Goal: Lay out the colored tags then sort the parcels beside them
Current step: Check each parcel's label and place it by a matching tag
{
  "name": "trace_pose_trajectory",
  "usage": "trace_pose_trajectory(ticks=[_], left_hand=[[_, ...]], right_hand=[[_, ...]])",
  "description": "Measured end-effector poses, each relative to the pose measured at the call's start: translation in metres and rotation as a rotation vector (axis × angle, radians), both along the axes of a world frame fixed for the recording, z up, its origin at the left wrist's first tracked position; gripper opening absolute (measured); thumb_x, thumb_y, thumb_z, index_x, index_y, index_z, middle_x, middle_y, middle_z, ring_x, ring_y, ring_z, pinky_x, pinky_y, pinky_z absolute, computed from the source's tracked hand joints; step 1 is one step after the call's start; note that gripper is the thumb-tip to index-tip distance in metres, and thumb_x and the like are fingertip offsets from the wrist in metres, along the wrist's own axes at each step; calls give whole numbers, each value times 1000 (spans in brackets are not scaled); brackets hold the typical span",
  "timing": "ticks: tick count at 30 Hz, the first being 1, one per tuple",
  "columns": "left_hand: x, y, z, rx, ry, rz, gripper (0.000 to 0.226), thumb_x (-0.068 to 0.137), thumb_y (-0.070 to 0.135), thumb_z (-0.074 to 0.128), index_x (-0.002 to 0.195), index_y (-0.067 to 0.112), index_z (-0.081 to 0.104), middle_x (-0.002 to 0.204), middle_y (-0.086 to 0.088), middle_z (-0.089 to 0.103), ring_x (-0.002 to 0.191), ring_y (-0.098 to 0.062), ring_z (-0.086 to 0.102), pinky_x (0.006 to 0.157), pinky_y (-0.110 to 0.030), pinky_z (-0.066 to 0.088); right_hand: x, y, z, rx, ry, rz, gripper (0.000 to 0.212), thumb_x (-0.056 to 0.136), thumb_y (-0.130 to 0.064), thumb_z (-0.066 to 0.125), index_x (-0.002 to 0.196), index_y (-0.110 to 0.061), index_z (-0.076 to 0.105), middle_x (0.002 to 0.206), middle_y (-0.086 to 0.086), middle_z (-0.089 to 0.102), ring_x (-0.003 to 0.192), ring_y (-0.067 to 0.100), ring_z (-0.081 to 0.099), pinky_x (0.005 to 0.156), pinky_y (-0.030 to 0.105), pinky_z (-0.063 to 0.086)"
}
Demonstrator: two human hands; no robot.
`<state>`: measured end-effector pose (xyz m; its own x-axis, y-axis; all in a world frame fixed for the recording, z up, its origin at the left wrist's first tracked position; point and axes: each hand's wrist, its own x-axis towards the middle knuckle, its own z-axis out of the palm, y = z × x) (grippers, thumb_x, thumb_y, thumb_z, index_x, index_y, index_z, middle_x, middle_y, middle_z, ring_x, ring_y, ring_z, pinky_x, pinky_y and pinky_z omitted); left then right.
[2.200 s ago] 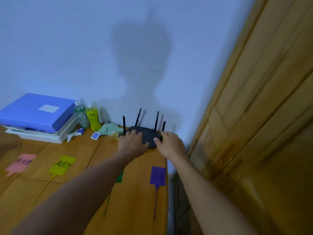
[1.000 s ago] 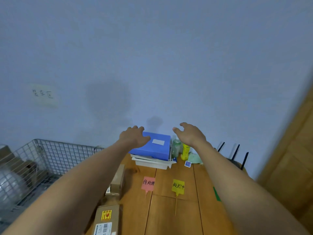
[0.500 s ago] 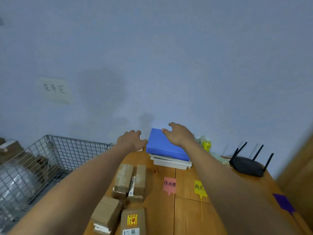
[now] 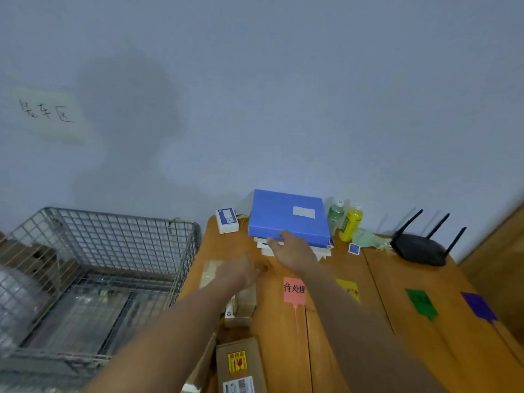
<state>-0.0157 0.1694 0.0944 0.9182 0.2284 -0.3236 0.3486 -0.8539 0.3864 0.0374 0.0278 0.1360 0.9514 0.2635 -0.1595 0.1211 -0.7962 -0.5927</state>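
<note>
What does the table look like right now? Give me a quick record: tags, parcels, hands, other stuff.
tags: pink tag, yellow tag, green tag, purple tag, flat in a row on the table
parcels: cardboard parcels at the table's left edge, not yet beside tags
left hand: blurred, over the parcels, grip unclear
right hand: fingers at the blue box front edge
other: router, two bottles, wire basket

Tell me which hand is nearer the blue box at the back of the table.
Right. The right hand has its fingertips at the blue box's front edge; the left hand hangs lower and to the left, over the table, apart from it.
</note>
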Motion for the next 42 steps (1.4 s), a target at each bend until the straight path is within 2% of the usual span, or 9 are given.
trace_pose_trajectory(ticks=[6, 9, 12, 16, 21, 25, 28, 34, 42], left_hand=[[5, -25, -87, 138, 129, -18, 70, 98, 46, 57, 153, 12, 31, 153, -15, 41, 139, -32, 45, 112, -42, 41], [9, -27, -111, 110, 119, 77, 71, 93, 41, 64, 150, 18, 30, 149, -17, 42, 130, -32, 52, 102, -40, 47], [7, -24, -119, 69, 27, 103, 59, 90, 25, 70, 139, 22, 36, 139, -15, 46, 119, -31, 59, 94, -39, 52], [7, -10, -96, -188, -68, 155, 53, 85, 36, 72, 128, 25, 44, 113, -4, 62, 96, -24, 65, 75, -34, 54], [6, 27, -18, -651, -88, 170, 30, 90, 32, 70, 113, 16, 61, 105, -5, 70, 94, -22, 69, 80, -39, 61], [-5, 54, 40, -842, -218, 164, 22, 94, 24, 65, 112, 13, 70, 109, -13, 72, 93, -22, 67, 69, -31, 54], [-14, 66, 74, -936, -251, 119, 27, 96, 20, 60, 116, 8, 74, 112, -19, 74, 94, -24, 67, 73, -35, 52], [-22, 65, 135, -1031, -349, 87, 28, 100, 19, 56, 117, 11, 75, 113, -19, 76, 103, -33, 69, 84, -41, 54], [-25, 53, 180, -1207, -464, 117, 32, 95, 17, 68, 126, 9, 64, 113, -13, 77, 112, -34, 69, 84, -38, 59]], right_hand=[[-6, -10, -70, 29, 160, -62, 52, 101, -50, 41, 138, -16, 52, 140, 8, 58, 127, 28, 55, 107, 43, 44], [-15, -18, -97, 28, 207, -71, 50, 104, -48, 41, 141, -16, 51, 142, 7, 55, 130, 25, 52, 101, 38, 42], [-21, -27, -120, 35, 245, -103, 56, 101, -52, 42, 147, -20, 47, 150, 3, 50, 137, 24, 48, 109, 42, 40], [-22, -35, -119, 195, 279, -194, 48, 100, -47, 47, 140, -21, 55, 138, 0, 59, 123, 18, 56, 106, 41, 46], [-12, -45, -65, 483, 306, -365, 33, 100, -47, 52, 124, -24, 58, 117, 3, 61, 100, 18, 61, 78, 33, 52], [-10, -50, -11, 580, 336, -341, 48, 93, -59, 57, 131, -29, 55, 129, -1, 55, 117, 23, 56, 93, 41, 50], [-17, -55, 31, 630, 351, -232, 54, 95, -60, 54, 138, -28, 51, 134, -5, 50, 127, 22, 53, 95, 36, 43], [-30, -64, 105, 853, 388, -65, 33, 97, -37, 65, 126, -23, 63, 120, 4, 73, 102, 24, 75, 96, 46, 58], [-32, -75, 162, 1004, 204, -80, 31, 92, -14, 72, 118, -7, 57, 107, 14, 77, 105, 29, 74, 96, 41, 58]])
